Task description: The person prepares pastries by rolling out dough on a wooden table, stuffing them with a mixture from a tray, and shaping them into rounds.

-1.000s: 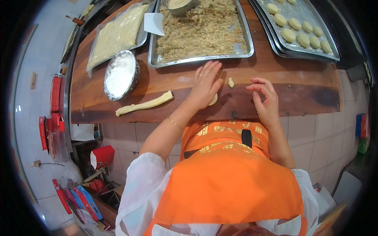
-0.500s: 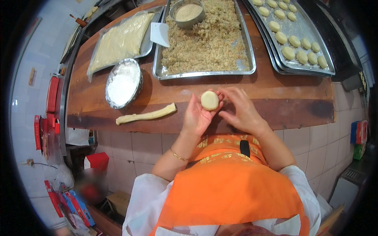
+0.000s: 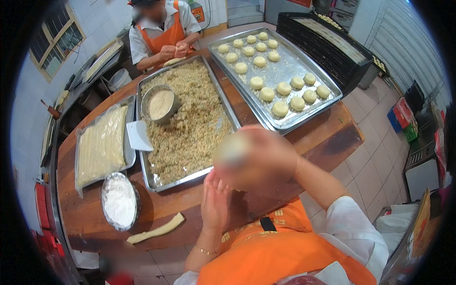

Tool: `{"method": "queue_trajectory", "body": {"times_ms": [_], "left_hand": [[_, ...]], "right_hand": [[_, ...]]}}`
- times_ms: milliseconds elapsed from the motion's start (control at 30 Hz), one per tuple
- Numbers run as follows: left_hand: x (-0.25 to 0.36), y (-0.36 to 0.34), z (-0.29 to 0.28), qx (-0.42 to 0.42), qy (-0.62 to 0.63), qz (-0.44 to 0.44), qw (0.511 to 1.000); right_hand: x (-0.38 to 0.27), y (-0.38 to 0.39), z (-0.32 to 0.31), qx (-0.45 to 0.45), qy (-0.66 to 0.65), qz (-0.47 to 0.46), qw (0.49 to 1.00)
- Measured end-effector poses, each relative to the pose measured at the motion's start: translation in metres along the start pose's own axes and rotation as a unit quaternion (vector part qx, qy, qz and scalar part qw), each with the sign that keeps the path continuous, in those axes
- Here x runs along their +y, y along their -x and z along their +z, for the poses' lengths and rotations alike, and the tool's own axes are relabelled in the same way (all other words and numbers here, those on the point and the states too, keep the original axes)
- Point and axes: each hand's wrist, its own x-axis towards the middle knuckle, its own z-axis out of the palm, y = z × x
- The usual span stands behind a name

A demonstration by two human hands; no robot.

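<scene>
My left hand is raised over the table's near edge, palm turned inward, fingers stretched and nothing visible in it. Beside it, my right hand reaches forward over the near corner of the filling tray. A blur covers its fingers; a pale yellowish patch shows at their tips, but whether it is the dough round cannot be made out. A rolled strip of dough lies on the table left of my left hand. Beyond my right hand, rows of round dough pieces sit on a floured metal tray.
A tray of crumbly filling holds a metal bowl of crumbs and a white scraper. Left stand a bowl of flour and plastic-covered dough strips. A co-worker handles dough at the far side; stacked black trays stand far right.
The view has swung right and up, bringing in the co-worker. My right hand has moved forward, away from my left palm. The dough round that lay in my left hand no longer shows there.
</scene>
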Motion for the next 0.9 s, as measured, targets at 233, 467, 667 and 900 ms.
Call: {"method": "queue_trajectory", "body": {"times_ms": [233, 467, 667, 900], "left_hand": [[0.003, 0.010, -0.027, 0.073, -0.074, 0.016, 0.994], [0.002, 0.005, -0.033, 0.152, -0.089, 0.010, 0.984], [0.000, -0.010, -0.035, 0.135, -0.089, 0.012, 0.987], [-0.003, -0.013, -0.036, 0.154, -0.084, -0.001, 0.985]], "right_hand": [[0.079, -0.117, -0.160, 0.174, 0.230, 0.069, 0.955], [0.117, -0.172, -0.176, 0.096, 0.332, 0.156, 0.925], [0.140, -0.183, -0.181, 0.047, 0.376, 0.141, 0.915], [0.116, -0.186, -0.165, 0.037, 0.474, 0.050, 0.878]]}}
